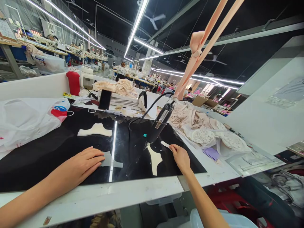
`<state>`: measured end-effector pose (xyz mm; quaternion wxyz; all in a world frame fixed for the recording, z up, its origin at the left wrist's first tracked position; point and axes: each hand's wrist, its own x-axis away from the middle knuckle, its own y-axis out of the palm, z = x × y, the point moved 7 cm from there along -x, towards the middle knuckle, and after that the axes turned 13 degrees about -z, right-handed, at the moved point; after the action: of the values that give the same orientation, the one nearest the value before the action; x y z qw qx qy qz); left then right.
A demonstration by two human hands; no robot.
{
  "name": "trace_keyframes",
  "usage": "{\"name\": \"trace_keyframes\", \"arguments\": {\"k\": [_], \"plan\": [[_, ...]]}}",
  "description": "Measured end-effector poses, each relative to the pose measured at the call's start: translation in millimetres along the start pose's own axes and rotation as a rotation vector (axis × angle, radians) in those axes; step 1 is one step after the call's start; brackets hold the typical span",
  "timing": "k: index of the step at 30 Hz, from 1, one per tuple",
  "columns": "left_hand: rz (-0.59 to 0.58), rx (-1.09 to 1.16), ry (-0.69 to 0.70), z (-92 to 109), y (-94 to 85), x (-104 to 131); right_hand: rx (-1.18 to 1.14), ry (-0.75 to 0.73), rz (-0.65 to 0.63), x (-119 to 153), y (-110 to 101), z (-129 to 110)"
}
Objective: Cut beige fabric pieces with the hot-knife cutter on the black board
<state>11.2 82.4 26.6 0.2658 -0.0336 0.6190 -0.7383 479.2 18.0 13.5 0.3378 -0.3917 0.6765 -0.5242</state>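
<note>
My left hand (84, 164) lies flat on the black mat (59, 142), fingers stretched over one end of a grey curved piece (116, 164). That end is covered by the fingers. Between thumb and fingers, my right hand (180, 157) pinches a small white strip (165, 144) close to the mat. A cream curved piece (155, 160) lies just left of the right hand. Farther back on the mat is a second cream piece (95, 130). A black corded tool with a pointed tip (160, 122), like a glue gun, hangs tip-down above the mat from pink straps (187, 76).
A white plastic bag (28, 122) covers the mat's left side. At the back stand a phone (104, 99), a red container (73, 83) and a white vented box (124, 101) topped with cream fabric. Beige lace garments (199, 126) are heaped at right, near a purple piece (211, 153).
</note>
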Motion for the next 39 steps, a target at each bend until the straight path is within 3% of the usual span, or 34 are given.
{"name": "trace_keyframes", "arguments": {"k": [10,26,32,39], "plan": [[0.013,0.036,-0.017,1.9,-3.8,-0.5,-0.175,0.044,-0.060,-5.7,-0.5,6.9],[0.022,0.032,-0.023,-0.9,-0.4,0.6,-0.401,0.043,-0.045,-5.0,0.4,18.9],[0.008,0.013,-0.021,0.4,-2.2,0.1,-0.529,0.056,0.002,-4.8,1.1,23.0],[0.003,0.018,-0.034,-0.2,-1.6,-0.4,-0.809,0.133,0.133,-7.4,-6.7,45.9]]}}
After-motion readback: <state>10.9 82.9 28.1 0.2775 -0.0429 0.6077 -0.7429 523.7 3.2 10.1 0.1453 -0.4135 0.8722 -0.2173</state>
